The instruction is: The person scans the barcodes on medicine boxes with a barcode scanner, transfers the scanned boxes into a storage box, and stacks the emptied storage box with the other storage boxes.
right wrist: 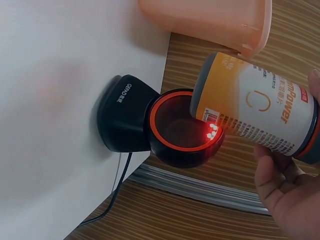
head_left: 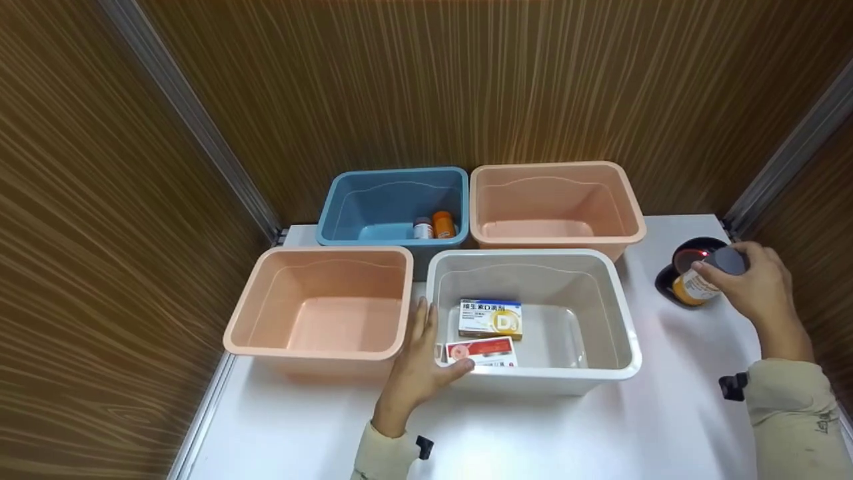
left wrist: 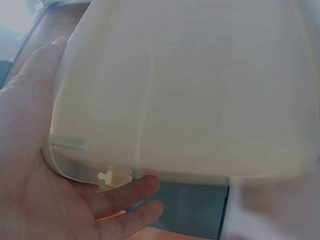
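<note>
My right hand [head_left: 766, 283] grips an orange supplement bottle [head_left: 695, 287] by its dark cap end. Tilted, the bottle [right wrist: 255, 102] has its base end at the round face of a black barcode scanner [right wrist: 125, 117], whose red light falls beside the printed barcode. My left hand [head_left: 416, 370] rests at the near left corner of a white bin [head_left: 533, 380], thumb on the front rim and fingers fairly straight along the left side. Inside lie a vitamin D box [head_left: 490, 319] and a red-and-white box [head_left: 483, 351]. In the left wrist view, the fingers [left wrist: 125, 195] touch or lie close beside the bin.
Behind the white bin stand a blue bin [head_left: 393, 177] with two small bottles [head_left: 443, 225] and a peach bin [head_left: 553, 170]. Another peach bin [head_left: 320, 253] is at the left. Wood-grain panels [head_left: 400, 80] enclose the white table [head_left: 520, 440]. A cable [right wrist: 117, 192] runs from the scanner.
</note>
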The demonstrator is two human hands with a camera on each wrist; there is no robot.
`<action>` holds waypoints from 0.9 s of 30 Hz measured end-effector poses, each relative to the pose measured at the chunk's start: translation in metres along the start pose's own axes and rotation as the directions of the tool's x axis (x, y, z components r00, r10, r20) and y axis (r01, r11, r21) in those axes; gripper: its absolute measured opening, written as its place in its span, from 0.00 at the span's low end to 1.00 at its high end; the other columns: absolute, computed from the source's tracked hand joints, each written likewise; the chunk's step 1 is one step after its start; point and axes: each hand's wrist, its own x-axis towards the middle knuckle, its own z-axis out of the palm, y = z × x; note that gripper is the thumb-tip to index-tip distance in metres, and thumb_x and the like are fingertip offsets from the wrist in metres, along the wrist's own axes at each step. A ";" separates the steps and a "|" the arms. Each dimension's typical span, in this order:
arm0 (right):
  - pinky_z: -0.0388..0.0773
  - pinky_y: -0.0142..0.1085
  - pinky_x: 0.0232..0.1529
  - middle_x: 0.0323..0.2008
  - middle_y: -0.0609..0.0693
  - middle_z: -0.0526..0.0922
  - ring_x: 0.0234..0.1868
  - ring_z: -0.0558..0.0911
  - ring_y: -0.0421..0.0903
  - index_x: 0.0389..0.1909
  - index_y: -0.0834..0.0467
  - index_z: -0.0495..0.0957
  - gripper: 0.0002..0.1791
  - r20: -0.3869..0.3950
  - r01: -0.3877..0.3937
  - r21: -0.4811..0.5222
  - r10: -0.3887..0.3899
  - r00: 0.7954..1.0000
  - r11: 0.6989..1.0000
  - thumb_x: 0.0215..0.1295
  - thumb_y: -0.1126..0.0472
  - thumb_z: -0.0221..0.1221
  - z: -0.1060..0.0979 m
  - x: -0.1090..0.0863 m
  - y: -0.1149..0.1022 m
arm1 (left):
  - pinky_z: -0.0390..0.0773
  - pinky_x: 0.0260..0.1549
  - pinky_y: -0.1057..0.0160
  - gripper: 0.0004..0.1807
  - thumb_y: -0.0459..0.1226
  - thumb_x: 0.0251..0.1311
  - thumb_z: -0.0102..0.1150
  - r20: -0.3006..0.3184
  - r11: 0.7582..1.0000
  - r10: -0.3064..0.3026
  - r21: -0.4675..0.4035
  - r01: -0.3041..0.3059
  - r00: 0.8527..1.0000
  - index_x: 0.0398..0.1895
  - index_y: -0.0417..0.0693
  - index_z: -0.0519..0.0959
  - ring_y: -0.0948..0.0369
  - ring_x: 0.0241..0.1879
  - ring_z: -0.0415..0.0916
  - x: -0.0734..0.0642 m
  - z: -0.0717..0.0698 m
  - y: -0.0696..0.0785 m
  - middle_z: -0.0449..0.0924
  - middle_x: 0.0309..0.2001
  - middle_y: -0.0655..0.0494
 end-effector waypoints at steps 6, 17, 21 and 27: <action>0.70 0.29 0.27 0.56 0.76 0.67 0.52 0.71 0.69 0.66 0.72 0.56 0.46 0.004 0.012 0.019 -0.012 1.000 1.000 0.68 0.38 0.59 0.000 0.002 0.000 | 0.52 0.71 0.42 0.67 0.71 0.49 0.64 0.008 1.000 -0.011 -0.006 0.011 1.000 0.82 0.46 0.44 0.49 0.79 0.31 0.000 0.000 0.000 0.30 0.82 0.53; 0.80 0.28 0.25 0.63 0.77 0.62 0.56 0.68 0.71 0.74 0.63 0.56 0.45 0.032 -0.023 0.157 0.018 0.999 0.987 0.69 0.37 0.57 0.005 0.001 0.002 | 0.53 0.70 0.41 0.66 0.69 0.50 0.66 0.012 1.000 -0.013 -0.004 0.013 1.000 0.82 0.47 0.43 0.48 0.79 0.31 0.000 0.000 0.000 0.28 0.82 0.55; 0.73 0.27 0.27 0.66 0.77 0.60 0.57 0.66 0.71 0.70 0.62 0.62 0.38 0.016 0.007 0.127 -0.009 1.000 0.992 0.71 0.41 0.58 0.005 0.002 0.004 | 0.54 0.70 0.41 0.67 0.70 0.50 0.64 0.006 1.000 -0.001 -0.001 0.001 1.000 0.82 0.46 0.43 0.47 0.79 0.31 0.000 0.000 0.000 0.30 0.82 0.53; 0.73 0.23 0.27 0.67 0.78 0.57 0.59 0.68 0.74 0.70 0.64 0.56 0.38 0.067 -0.060 0.194 0.047 0.997 0.979 0.70 0.49 0.60 0.004 0.004 0.008 | 0.54 0.70 0.41 0.65 0.66 0.51 0.68 -0.001 1.000 0.015 0.001 -0.015 1.000 0.82 0.45 0.44 0.45 0.79 0.33 0.000 0.000 0.000 0.31 0.82 0.51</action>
